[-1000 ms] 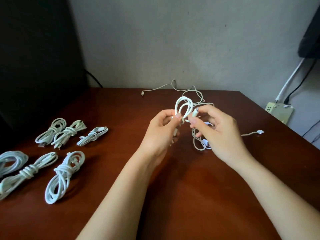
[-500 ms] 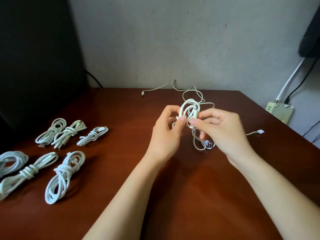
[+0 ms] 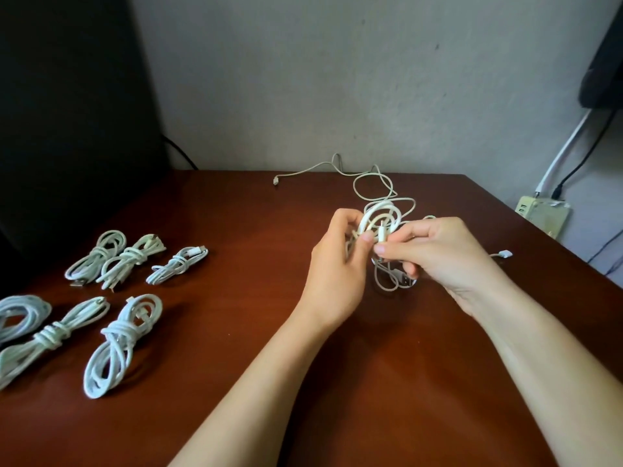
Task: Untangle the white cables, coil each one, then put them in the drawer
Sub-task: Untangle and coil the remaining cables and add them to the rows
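a dark reddish wooden table [image 3: 236, 382] carries six coiled white cables [image 3: 118, 342] at left and a loose tangle [image 3: 377, 183] farther back.

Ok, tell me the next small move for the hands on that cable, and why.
Probably wind the plug end once round the middle of the coil. The left hand grips the small coil, the right hand pinches the plug end beside its loops, and the finished bundles on the table are each cinched by such a wrap.
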### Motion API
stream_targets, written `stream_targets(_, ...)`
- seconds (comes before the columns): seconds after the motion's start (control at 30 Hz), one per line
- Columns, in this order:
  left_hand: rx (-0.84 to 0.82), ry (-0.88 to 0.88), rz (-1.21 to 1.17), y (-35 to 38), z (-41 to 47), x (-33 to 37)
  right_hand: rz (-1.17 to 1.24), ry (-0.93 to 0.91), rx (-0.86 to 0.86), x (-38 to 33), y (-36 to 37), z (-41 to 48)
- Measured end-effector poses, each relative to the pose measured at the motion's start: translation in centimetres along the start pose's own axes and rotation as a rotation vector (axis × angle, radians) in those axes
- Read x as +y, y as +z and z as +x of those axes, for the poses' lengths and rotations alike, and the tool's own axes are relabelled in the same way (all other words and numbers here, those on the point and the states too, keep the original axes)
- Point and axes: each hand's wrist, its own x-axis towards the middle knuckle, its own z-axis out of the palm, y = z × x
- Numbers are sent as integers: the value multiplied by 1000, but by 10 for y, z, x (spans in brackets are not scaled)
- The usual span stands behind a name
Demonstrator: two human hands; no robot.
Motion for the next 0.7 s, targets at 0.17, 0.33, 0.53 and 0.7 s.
stream_targets(0.17, -55, -3, -11, -1, 1, 1, -12, 5, -2, 0, -4, 2)
stream_targets(0.33, -129, -117, -119, -8, 4, 4, 61, -59, 46, 0, -5, 1)
stream_targets(0.53, -179, -276, -364, -5, 2, 7, 52, -228, 219, 3, 7, -1)
stream_targets(0.7, -176, -287, -412, -1, 1, 7, 11, -348, 304, 9, 18, 0)
